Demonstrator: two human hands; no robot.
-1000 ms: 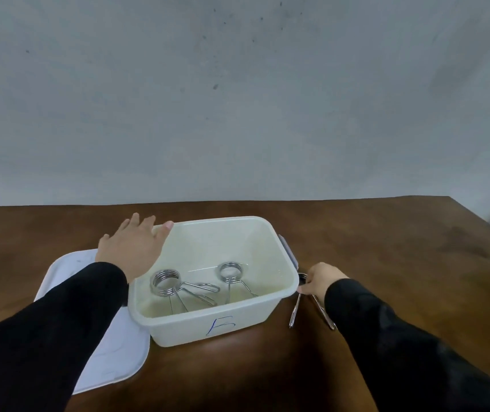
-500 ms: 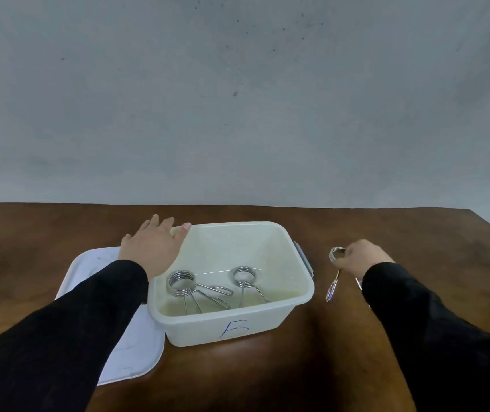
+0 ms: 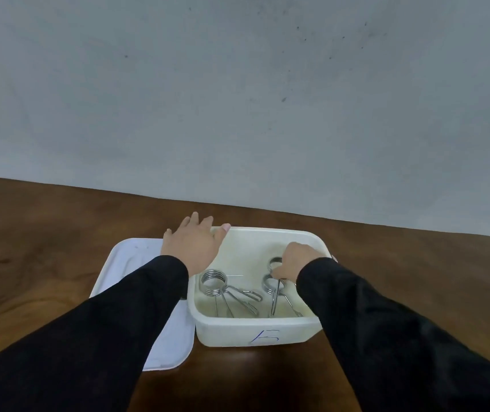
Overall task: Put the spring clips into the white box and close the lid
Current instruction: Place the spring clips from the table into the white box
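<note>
Two spring clips (image 3: 228,289) lie in the white box (image 3: 255,331); right hand (image 3: 294,263) grips a third inside; left hand (image 3: 191,245), fingers spread, steadies the rim. Lid (image 3: 130,263) remains off, beside it on the tabletop (image 3: 44,248).

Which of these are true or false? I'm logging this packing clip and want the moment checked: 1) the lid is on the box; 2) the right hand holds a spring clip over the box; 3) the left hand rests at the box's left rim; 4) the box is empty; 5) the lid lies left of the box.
1) False. The lid lies flat on the table, and the white box is open.
2) True. The right hand grips a spring clip above the box's inside.
3) True. The left hand rests at the far left rim.
4) False. A spring clip lies inside, and another lies under the right hand.
5) True.
</note>
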